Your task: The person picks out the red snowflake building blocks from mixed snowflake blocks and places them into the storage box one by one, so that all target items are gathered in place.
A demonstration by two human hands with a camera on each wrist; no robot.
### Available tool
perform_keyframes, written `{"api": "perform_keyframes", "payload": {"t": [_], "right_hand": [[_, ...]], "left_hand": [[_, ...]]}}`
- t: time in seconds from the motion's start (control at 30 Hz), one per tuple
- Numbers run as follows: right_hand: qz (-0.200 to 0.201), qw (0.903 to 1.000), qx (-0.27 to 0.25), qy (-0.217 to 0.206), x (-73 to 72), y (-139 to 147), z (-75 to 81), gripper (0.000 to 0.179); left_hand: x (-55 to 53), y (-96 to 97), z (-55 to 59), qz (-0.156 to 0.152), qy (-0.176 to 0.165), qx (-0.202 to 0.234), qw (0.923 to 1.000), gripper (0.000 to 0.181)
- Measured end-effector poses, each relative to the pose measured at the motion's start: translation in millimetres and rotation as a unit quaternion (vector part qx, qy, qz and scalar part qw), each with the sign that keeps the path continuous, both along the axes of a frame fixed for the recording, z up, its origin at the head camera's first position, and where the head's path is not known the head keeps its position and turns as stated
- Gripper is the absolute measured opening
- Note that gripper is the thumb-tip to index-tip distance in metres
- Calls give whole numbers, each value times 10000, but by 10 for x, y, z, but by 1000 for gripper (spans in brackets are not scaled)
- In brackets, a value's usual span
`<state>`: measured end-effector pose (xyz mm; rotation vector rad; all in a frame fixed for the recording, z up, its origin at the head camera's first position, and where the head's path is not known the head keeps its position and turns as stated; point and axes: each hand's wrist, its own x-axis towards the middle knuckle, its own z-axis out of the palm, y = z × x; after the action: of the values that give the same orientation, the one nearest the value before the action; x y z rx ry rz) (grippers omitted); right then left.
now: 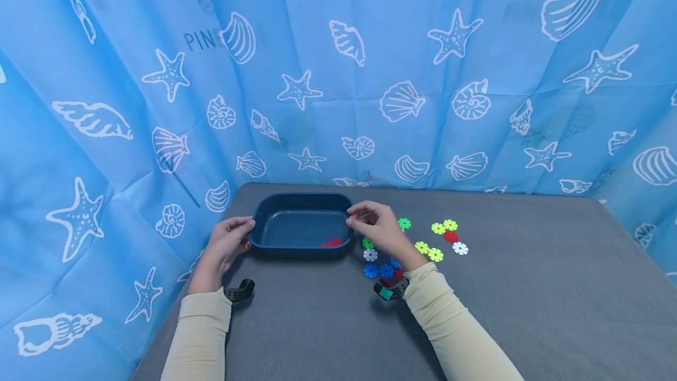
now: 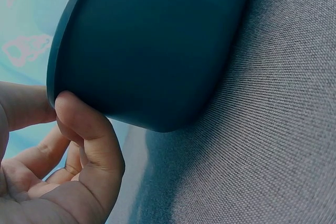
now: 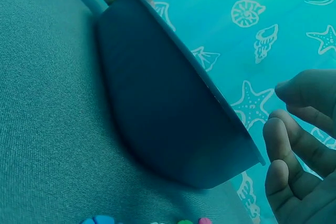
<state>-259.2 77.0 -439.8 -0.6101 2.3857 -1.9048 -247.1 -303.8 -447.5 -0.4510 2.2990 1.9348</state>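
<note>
A dark blue rectangular tub point(image 1: 301, 250) with rounded corners sits on the grey cloth toward the back left. Several red notched discs point(image 1: 334, 242) lie inside it at the near right corner. My left hand point(image 1: 228, 241) pinches the tub's left end at the rim, thumb and curled finger meeting there in the left wrist view. At the opposite end is my right hand point(image 1: 378, 227). In the right wrist view its fingers point(image 3: 278, 137) are loosely bent beside the rim, a small gap between them and the tub, nothing in their grasp.
Right of the tub, loose notched discs lie on the grey cloth point(image 1: 529, 287): blue ones point(image 1: 371, 270), yellow ones point(image 1: 435, 254), a red one point(image 1: 451, 236), a white one point(image 1: 461, 249) and green ones point(image 1: 404, 223). A blue shell-print curtain point(image 1: 328, 122) hangs behind.
</note>
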Motion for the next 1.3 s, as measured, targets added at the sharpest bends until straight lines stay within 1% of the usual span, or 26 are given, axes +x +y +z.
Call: {"api": "perform_keyframes", "payload": {"t": [0.13, 0.37, 0.47, 0.6, 0.7, 0.83, 1.0, 1.3], "right_hand": [[-53, 9999, 89, 3, -3, 36, 0, 19], [-224, 9991, 338, 137, -1, 171, 12, 28], [-287, 9985, 408, 214, 2, 251, 10, 27], [-352, 9974, 561, 296, 14, 373, 5, 24], [-407, 9969, 625, 249, 28, 464, 13, 23], [-471, 9961, 692, 292, 42, 587, 35, 25], [-566, 9932, 911, 462, 72, 768, 73, 29], [-758, 9911, 999, 438, 122, 1072, 108, 32]], "left_hand": [[-2, 2, -4, -16, -32, -33, 10000, 51], [-11, 4, 14, -44, -51, -65, 10000, 52], [-14, 5, 15, -45, -67, -44, 10000, 51], [-12, 3, 4, -59, -69, -26, 10000, 51], [-10, 1, -2, -47, -75, -25, 10000, 50], [-8, -3, 1, -17, -79, -58, 10000, 50], [-9, -7, 2, -25, -84, -65, 9999, 52], [-12, -4, 5, -41, -107, -62, 9999, 53]]}}
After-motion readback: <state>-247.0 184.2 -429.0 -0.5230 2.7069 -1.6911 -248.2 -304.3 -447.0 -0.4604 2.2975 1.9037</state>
